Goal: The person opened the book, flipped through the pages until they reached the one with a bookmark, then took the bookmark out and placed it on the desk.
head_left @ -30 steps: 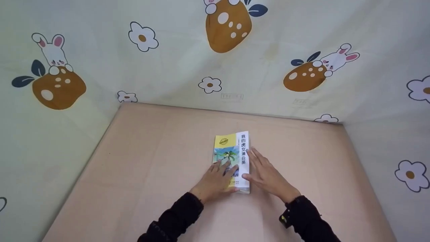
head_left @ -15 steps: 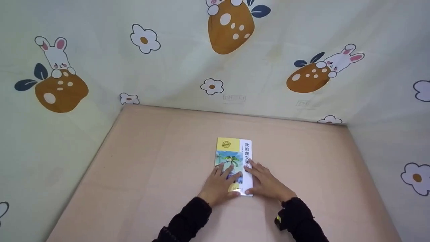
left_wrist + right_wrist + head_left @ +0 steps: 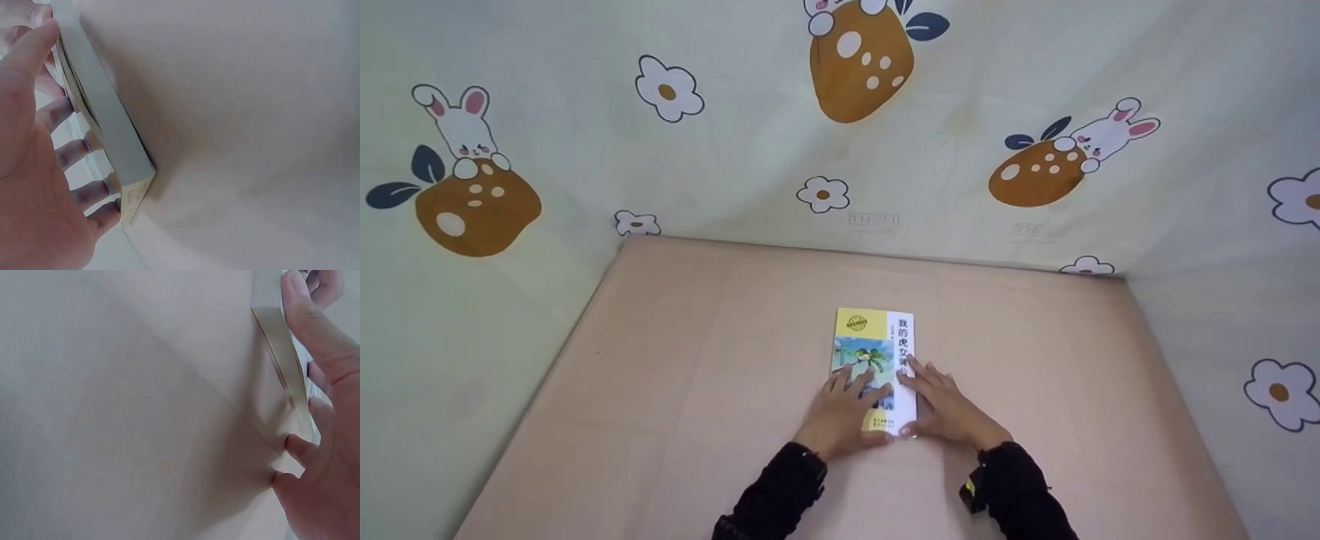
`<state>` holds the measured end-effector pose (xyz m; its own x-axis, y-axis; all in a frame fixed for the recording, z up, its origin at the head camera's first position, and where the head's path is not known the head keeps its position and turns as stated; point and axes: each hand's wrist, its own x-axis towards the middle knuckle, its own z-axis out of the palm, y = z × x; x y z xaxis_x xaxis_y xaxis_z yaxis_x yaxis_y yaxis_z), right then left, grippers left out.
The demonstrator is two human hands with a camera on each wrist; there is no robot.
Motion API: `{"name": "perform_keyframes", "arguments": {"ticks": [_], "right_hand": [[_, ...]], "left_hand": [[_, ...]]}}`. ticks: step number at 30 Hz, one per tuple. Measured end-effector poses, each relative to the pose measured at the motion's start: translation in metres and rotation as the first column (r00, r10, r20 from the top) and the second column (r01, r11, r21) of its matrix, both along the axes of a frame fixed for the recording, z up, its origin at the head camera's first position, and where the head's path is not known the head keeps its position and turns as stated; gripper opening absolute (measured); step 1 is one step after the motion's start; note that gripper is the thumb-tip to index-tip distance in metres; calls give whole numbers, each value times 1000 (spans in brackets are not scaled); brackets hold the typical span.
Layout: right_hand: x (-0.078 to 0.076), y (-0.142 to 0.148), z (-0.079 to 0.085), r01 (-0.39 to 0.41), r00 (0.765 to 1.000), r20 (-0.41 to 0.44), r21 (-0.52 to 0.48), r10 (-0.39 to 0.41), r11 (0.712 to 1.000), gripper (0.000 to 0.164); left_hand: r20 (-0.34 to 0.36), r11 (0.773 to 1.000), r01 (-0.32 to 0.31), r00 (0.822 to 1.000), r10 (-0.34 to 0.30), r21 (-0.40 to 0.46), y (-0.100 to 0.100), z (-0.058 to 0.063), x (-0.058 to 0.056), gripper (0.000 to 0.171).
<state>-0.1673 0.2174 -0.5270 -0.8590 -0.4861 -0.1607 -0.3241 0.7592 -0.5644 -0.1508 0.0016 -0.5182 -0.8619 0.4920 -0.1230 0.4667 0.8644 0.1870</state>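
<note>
A paperback book [image 3: 864, 351] with a yellow and white cover and a palm-tree picture lies face up on the table. My left hand [image 3: 840, 412] rests on the lower left of its cover, fingers spread, thumb along the near edge. Close up in the left wrist view, the fingertips touch the book [image 3: 107, 107] and the pages gape slightly beside the thumb. Against the right side lies my right hand [image 3: 952, 409], its fingers at the white strip and its thumb by the near right corner. In the right wrist view two fingertips touch the table beside the book [image 3: 287, 354].
The tan tabletop [image 3: 720, 337] spreads around the book on all sides. Pale cloth walls [image 3: 735, 165] printed with rabbits and flowers stand along its back, left and right. Dark sleeves cover both forearms.
The book, tilted a second ago, now lies straighter and its far edge is nearer me. My right hand has slid along its side to the near corner. The last half second shows little movement.
</note>
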Motion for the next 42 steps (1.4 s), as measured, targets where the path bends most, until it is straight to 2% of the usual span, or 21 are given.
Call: {"name": "perform_keyframes", "arguments": {"ticks": [7, 10, 17, 27, 29, 32, 35, 37, 39, 42], "right_hand": [[1, -2, -2, -54, 990, -128, 43, 59, 998, 85], [3, -1, -3, -49, 987, -153, 50, 56, 998, 84], [5, 0, -1, 0, 988, -153, 69, 11, 998, 82], [5, -3, 0, 9, 991, -136, 57, -1, 998, 74], [4, -3, 1, 13, 993, -117, 47, -8, 999, 72], [1, -4, 3, 27, 997, -74, 34, -25, 999, 70], [-1, -5, 5, 41, 999, -35, 0, -41, 999, 66], [-2, -5, 6, 61, 998, -1, -32, -62, 998, 60], [-2, -5, 5, 90, 995, 38, -65, -87, 994, 54], [-1, -4, 2, 131, 989, 79, -102, -124, 986, 54]], "left_hand": [[18, 1000, -26, 999, 26, 16, -1, 2, 1, 75], [14, 1000, -28, 1000, 28, 10, 2, 1, 2, 75], [11, 1000, -17, 1000, 16, 12, 5, 1, 1, 74], [29, 998, 0, 1000, -2, 65, -1, 2, 1, 66], [0, 995, 9, 1000, -9, 102, -1, 4, 0, 60], [-87, 985, 14, 996, 1, 172, 0, 5, -1, 42], [-216, 979, 11, 976, 33, 202, 2, 5, 0, 26], [-275, 981, -3, 960, 58, 195, 3, 5, 1, 25], [-308, 983, -13, 949, 69, 181, 4, 5, 3, 26], [-290, 979, -35, 952, 93, 199, 5, 5, 4, 27]]}}
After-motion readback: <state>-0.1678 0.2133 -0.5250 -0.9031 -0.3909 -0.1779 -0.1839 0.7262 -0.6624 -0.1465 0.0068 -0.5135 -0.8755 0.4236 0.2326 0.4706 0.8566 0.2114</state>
